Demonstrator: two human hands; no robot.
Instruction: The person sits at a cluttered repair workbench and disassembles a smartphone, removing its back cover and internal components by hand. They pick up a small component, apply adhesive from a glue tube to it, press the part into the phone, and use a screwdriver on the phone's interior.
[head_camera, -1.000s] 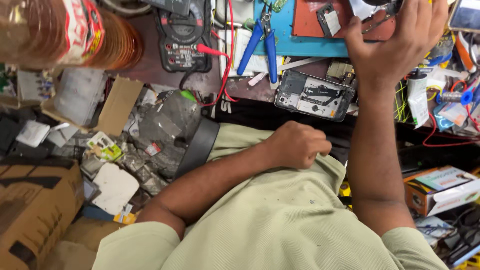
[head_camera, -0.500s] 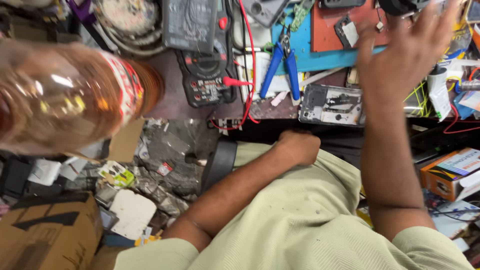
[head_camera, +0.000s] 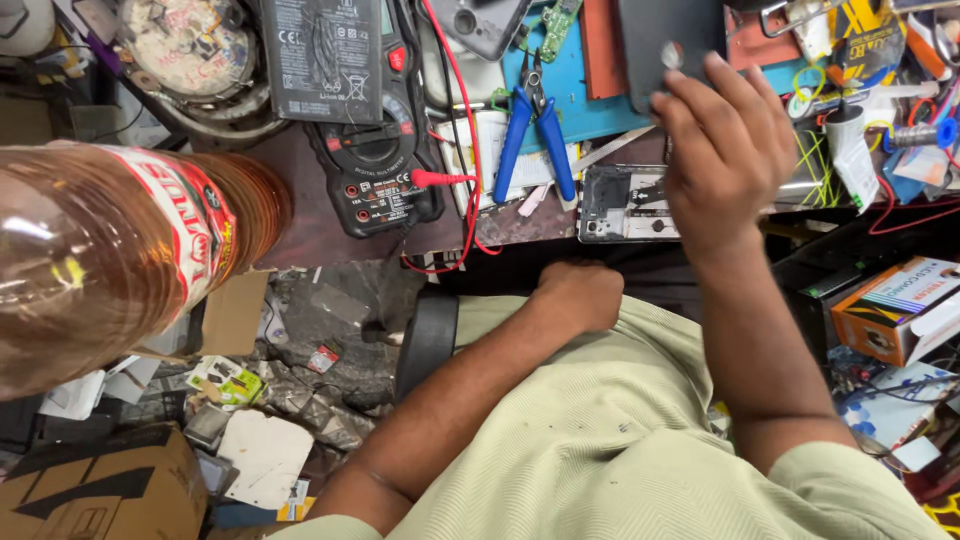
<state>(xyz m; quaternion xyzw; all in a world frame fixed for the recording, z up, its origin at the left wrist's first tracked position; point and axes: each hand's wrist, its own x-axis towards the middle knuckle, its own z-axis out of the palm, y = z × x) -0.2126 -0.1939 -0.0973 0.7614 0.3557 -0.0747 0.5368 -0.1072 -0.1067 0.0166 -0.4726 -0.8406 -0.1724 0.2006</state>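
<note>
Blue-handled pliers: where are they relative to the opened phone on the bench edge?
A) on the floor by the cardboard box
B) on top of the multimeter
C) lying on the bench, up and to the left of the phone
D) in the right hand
C: the blue-handled pliers lie on the bench apart from the opened phone, up and left of it in the picture; the right hand hovers over the phone's other end, holding no pliers.

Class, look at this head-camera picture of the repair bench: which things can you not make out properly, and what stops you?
- Right hand: blurred, so what its fingertips hold is unclear.
- Opened phone: right part hidden behind that hand.
- Left hand: closed fist against the shirt; contents hidden.
- Bottle: close and blurred, cut by the left edge.
- Multimeter: top covered by a flat black battery.
</note>
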